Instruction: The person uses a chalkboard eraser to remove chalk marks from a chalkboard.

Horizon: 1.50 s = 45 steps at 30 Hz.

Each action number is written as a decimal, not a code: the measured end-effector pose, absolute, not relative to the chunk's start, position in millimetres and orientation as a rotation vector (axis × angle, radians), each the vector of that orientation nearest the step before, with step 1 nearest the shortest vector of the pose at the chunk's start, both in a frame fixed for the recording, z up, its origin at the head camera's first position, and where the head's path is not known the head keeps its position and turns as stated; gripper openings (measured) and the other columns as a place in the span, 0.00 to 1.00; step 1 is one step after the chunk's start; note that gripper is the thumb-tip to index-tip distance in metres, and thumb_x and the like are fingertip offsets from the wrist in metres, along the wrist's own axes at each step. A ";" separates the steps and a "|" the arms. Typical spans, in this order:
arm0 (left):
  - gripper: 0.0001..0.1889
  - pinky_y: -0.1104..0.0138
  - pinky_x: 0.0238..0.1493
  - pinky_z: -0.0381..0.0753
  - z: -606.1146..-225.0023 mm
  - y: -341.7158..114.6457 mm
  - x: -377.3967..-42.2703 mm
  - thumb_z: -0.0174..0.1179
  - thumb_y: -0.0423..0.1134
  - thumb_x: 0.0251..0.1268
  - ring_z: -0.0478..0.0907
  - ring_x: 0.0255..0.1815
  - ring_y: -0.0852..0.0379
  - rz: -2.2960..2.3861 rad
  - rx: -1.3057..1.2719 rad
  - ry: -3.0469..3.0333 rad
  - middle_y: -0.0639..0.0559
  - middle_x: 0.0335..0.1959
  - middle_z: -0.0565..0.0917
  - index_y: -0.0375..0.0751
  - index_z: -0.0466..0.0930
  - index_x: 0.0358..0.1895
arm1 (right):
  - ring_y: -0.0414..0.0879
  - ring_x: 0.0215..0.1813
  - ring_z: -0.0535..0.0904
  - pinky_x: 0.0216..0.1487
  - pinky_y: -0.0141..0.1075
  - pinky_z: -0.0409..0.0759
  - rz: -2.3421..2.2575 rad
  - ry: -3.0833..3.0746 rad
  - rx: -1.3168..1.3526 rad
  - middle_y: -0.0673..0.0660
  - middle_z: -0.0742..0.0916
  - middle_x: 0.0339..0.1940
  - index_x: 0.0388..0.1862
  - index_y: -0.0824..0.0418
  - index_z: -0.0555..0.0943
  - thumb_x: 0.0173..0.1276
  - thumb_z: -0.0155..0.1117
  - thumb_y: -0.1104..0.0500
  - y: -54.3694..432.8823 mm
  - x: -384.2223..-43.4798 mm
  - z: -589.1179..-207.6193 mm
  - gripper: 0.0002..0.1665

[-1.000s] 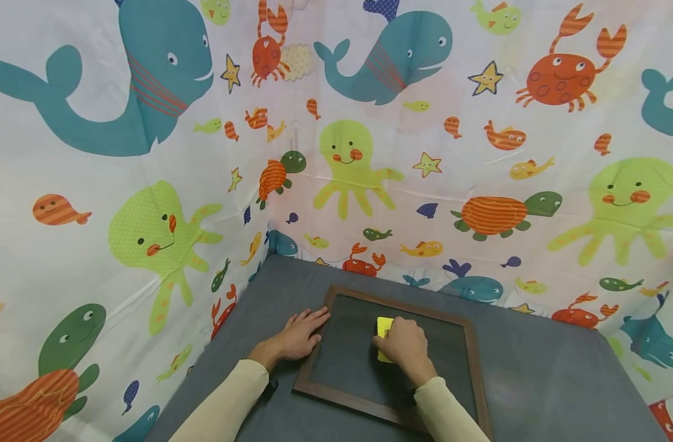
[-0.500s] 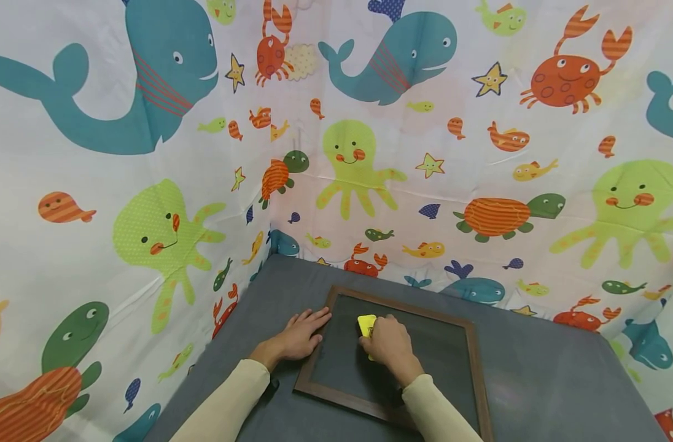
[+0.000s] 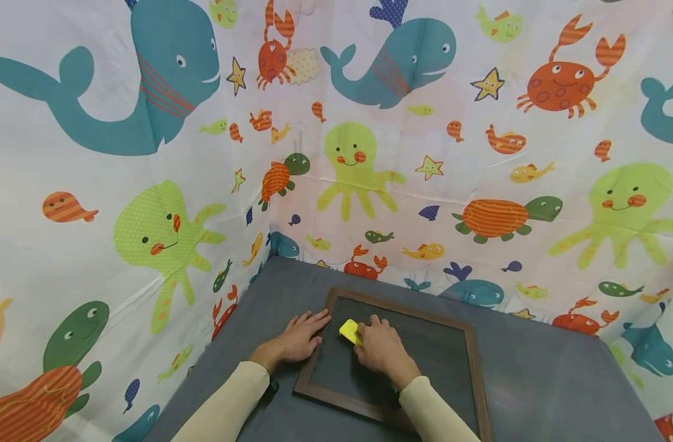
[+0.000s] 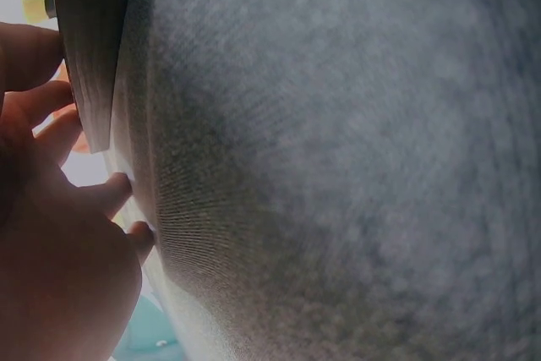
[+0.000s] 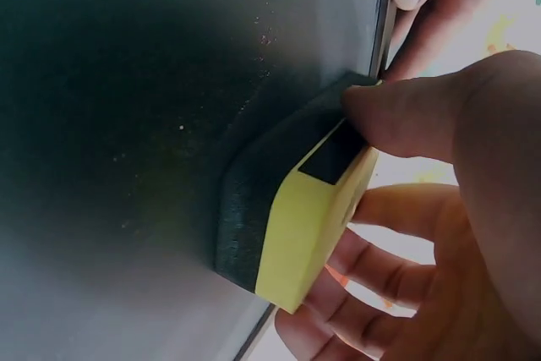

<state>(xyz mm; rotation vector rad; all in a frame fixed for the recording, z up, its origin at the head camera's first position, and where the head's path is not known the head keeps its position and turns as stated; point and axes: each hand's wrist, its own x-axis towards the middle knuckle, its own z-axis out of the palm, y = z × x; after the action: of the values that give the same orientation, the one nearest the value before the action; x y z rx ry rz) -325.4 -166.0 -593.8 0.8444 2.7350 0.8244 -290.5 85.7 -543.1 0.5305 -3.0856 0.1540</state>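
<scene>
A blackboard (image 3: 427,353) with a brown wooden frame (image 3: 414,308) lies flat on the table. My right hand (image 3: 385,348) grips a yellow board eraser (image 3: 349,331) over the left part of the board. In the right wrist view the eraser (image 5: 289,238) has its dark felt side against the black surface, with thumb and fingers on opposite sides of it. My left hand (image 3: 293,339) rests at the frame's left edge, fingers extended and touching the wood. The left wrist view shows that hand (image 4: 72,234) beside the frame's edge (image 4: 91,57).
A dark grey cloth (image 3: 557,380) covers the table. White fabric walls (image 3: 381,80) with printed sea animals rise behind and at the left. Small pale specks dot the board (image 5: 127,158) in the right wrist view.
My right hand has moved left across the board with the eraser, which has turned from nearly upright in view to slanted. My left hand has stayed at the frame's left edge.
</scene>
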 end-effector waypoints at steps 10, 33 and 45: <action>0.32 0.26 0.84 0.46 -595.6 -165.6 -329.6 0.54 0.38 0.87 0.51 0.89 0.26 0.816 0.837 2.735 0.45 0.91 0.58 0.41 0.62 0.88 | 0.57 0.52 0.79 0.59 0.56 0.84 -0.027 -3.081 0.607 0.59 0.84 0.57 0.72 0.53 0.83 0.72 0.77 0.50 80.6 -280.4 -540.2 0.31; 0.32 0.27 0.84 0.44 -593.5 -152.6 -337.7 0.53 0.38 0.87 0.48 0.90 0.26 0.850 0.895 2.688 0.44 0.91 0.57 0.41 0.60 0.88 | 0.55 0.50 0.75 0.52 0.55 0.81 0.177 -3.021 0.552 0.60 0.83 0.56 0.75 0.56 0.82 0.69 0.75 0.64 121.0 -265.1 -509.2 0.34; 0.32 0.26 0.83 0.43 -596.8 -153.6 -344.5 0.52 0.37 0.88 0.47 0.90 0.25 0.880 0.940 2.664 0.43 0.92 0.55 0.41 0.59 0.89 | 0.61 0.54 0.79 0.56 0.62 0.83 0.309 -2.986 0.249 0.67 0.84 0.57 0.77 0.62 0.80 0.72 0.77 0.54 203.6 -266.1 -443.9 0.37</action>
<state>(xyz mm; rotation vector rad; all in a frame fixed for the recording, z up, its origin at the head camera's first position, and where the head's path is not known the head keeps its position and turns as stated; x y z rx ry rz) -344.5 -153.6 -596.8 0.9405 2.6639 0.8797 -266.1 203.6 -443.9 0.2490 -2.9858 0.3091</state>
